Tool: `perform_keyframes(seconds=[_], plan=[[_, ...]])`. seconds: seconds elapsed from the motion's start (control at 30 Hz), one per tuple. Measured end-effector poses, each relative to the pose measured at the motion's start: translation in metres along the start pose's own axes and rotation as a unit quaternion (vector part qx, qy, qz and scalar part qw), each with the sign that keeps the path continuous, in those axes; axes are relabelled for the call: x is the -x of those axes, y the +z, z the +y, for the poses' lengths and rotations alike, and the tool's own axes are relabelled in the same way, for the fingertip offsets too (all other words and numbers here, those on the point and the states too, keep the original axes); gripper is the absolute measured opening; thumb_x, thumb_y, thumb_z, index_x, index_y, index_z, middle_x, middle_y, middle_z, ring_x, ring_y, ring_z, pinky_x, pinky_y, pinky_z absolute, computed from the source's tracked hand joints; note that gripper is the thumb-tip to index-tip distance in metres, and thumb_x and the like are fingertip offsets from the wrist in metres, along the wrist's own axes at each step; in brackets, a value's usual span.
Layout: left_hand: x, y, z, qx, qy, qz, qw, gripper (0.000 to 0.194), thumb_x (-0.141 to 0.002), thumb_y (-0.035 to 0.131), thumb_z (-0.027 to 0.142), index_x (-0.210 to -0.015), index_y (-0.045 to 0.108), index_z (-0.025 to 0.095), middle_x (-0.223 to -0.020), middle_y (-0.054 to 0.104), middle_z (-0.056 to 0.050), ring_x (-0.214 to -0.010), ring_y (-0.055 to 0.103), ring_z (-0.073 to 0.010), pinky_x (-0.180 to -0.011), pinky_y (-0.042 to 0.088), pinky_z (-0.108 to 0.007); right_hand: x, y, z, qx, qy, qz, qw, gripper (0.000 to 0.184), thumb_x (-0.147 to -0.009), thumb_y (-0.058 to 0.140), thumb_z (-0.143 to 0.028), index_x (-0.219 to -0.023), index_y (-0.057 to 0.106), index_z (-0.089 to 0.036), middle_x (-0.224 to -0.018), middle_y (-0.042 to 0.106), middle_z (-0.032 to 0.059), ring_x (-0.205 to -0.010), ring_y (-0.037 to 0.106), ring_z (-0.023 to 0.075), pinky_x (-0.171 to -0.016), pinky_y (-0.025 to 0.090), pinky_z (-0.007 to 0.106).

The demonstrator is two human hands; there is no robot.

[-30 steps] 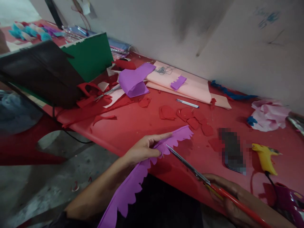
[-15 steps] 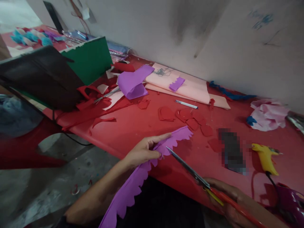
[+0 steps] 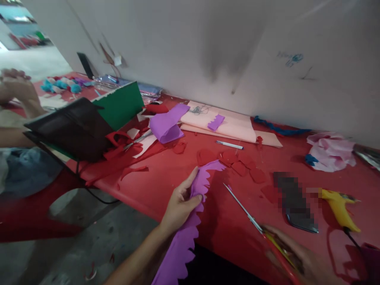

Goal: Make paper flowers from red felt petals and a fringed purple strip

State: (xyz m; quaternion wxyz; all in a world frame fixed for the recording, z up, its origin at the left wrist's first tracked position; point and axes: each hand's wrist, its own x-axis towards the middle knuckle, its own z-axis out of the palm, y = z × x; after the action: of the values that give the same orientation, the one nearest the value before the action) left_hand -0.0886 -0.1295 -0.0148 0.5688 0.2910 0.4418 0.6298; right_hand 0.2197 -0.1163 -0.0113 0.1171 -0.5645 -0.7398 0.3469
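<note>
Between thumb and fingers, my left hand [image 3: 181,204] grips a long purple strip [image 3: 181,246] of felt or paper with a scalloped edge. The strip's far end reaches over the red table, and its near end runs down out of view. My right hand [image 3: 299,253] is wrapped around the red and yellow handles of a pair of scissors [image 3: 251,218]. Their blades look closed or nearly so, and the tips stand apart from the strip, to its right. A tiny purple scrap [image 3: 229,187] shows beside the tips. Several red cut-out pieces [image 3: 239,168] lie beyond.
On the red table [image 3: 160,190] lie a pen [image 3: 229,145], folded pink sheets [image 3: 225,128], a purple piece [image 3: 166,126], a blurred dark object [image 3: 293,202] and a yellow glue gun [image 3: 340,208]. A dark bag [image 3: 71,126] stands left. Another person's hands [image 3: 19,89] show at far left.
The scissors have come away from the purple strip, which now sits apart from the blades and is turned more upright. The view has shifted, bringing another person's hands in at the left.
</note>
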Motion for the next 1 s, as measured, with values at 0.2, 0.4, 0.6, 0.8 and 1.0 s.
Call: perform_keyframes(seconds=[0.2, 0.4, 0.6, 0.8, 1.0], plan=[[0.003, 0.006, 0.001, 0.018, -0.004, -0.017, 1.0, 0.07, -0.073, 0.068, 0.01, -0.136, 0.046, 0.033, -0.146, 0.046, -0.002, -0.108, 0.061, -0.0176, -0.092, 0.049, -0.025, -0.032, 0.009, -0.009, 0.308, -0.097, 0.073, 0.943, 0.043, -0.085, 0.046, -0.03, -0.124, 0.059, -0.019, -0.111, 0.068, 0.0158, -0.089, 0.069, 0.0338, -0.074, 0.056, 0.048], [0.01, 0.017, -0.002, -0.003, -0.028, -0.041, 0.999, 0.067, -0.072, 0.069, 0.01, -0.132, 0.051, 0.034, -0.15, 0.039, 0.001, -0.128, 0.047, -0.023, -0.099, 0.046, -0.027, -0.038, 0.013, -0.074, 0.179, -0.116, 0.113, 0.97, 0.031, -0.088, 0.046, -0.032, -0.111, 0.066, -0.024, -0.11, 0.064, 0.0111, -0.097, 0.062, 0.0281, -0.085, 0.049, 0.046], [0.013, 0.021, -0.005, -0.04, -0.025, -0.07, 0.996, 0.067, -0.075, 0.064, 0.006, -0.134, 0.049, 0.035, -0.15, 0.038, 0.003, -0.136, 0.037, -0.0191, -0.11, 0.034, -0.028, -0.059, 0.035, -0.119, -0.215, -0.058, 0.054, 0.973, 0.021, -0.086, 0.056, -0.038, -0.085, 0.068, -0.021, -0.087, 0.068, 0.0031, -0.087, 0.062, 0.0194, -0.08, 0.048, 0.032], [0.014, 0.026, -0.006, -0.047, -0.042, -0.063, 0.996, 0.069, -0.073, 0.066, 0.005, -0.135, 0.048, 0.031, -0.145, 0.046, 0.0, -0.131, 0.045, -0.0201, -0.108, 0.037, -0.028, -0.056, 0.054, -0.11, -0.312, -0.009, 0.051, 0.949, 0.023, -0.087, 0.054, -0.04, -0.081, 0.062, -0.019, -0.077, 0.062, 0.0005, -0.076, 0.057, 0.0165, -0.072, 0.047, 0.028], [0.014, 0.031, -0.007, -0.035, -0.057, -0.025, 0.997, 0.07, -0.072, 0.068, 0.008, -0.135, 0.048, 0.032, -0.143, 0.049, 0.0, -0.12, 0.054, -0.0179, -0.099, 0.045, -0.025, -0.048, 0.057, -0.101, -0.261, 0.005, 0.082, 0.962, 0.029, -0.091, 0.044, -0.044, -0.083, 0.057, -0.019, -0.077, 0.06, 0.0017, -0.072, 0.055, 0.0174, -0.068, 0.046, 0.028]])
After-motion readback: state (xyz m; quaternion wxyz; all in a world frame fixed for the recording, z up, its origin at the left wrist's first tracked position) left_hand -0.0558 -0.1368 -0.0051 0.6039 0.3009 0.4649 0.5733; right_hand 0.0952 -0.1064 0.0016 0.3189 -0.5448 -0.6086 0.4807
